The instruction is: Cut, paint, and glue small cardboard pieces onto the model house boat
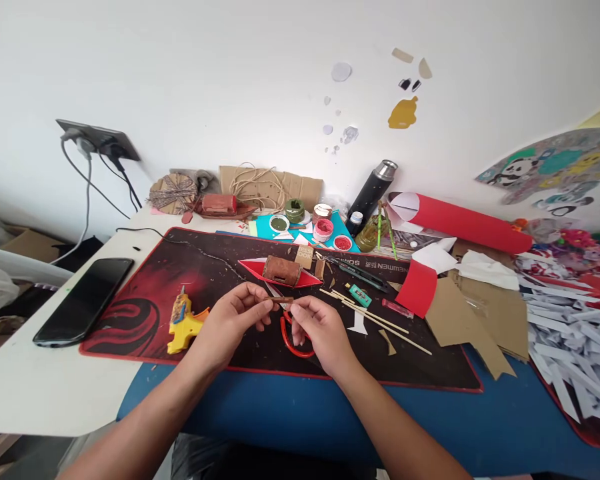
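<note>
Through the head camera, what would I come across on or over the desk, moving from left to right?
Black phone → yellow glue gun → left hand → thin brown strip → right hand → curved red paper → pile of white paper strips.

Between the fingers (260, 309), a strip (282, 300) is showing brown. Just beyond them, a boat (281, 271) is pairing red with brown; beneath, a black mat (405, 367) is wearing red edging.

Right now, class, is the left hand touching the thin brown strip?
Touching. The head view shows it: the left hand pinches one end of the thin brown strip, with no gap between them.
</note>
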